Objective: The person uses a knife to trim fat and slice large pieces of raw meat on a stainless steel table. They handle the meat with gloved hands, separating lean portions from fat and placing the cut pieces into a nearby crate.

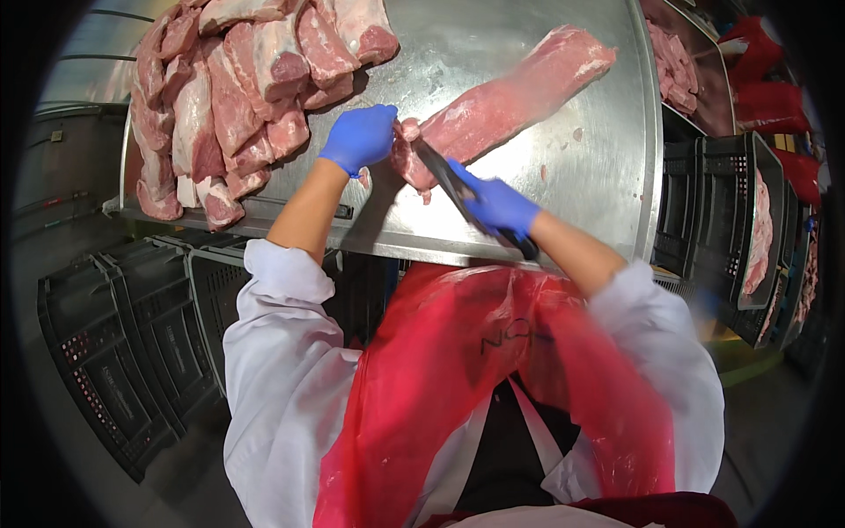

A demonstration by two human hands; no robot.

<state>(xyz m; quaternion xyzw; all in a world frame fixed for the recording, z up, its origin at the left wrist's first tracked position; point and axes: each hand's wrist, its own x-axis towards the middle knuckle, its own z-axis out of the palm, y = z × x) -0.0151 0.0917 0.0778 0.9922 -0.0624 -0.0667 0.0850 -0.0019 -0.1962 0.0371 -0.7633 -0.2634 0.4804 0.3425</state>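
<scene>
A long pink cut of raw meat [519, 92] lies slanted on the steel table [493, 194]. My left hand [361, 136], in a blue glove, pinches the near end of the cut. In a blue glove too, my right hand [497, 207] grips a dark-handled knife [449, 180]. Its blade points up and left into the near end of the meat. I wear a white coat and a red plastic apron.
A heap of raw meat pieces [229, 97] fills the table's left part. Dark plastic crates [132, 343] stand on the floor at the left. At the right, black crates [748, 220] hold more meat, and red items sit beyond them.
</scene>
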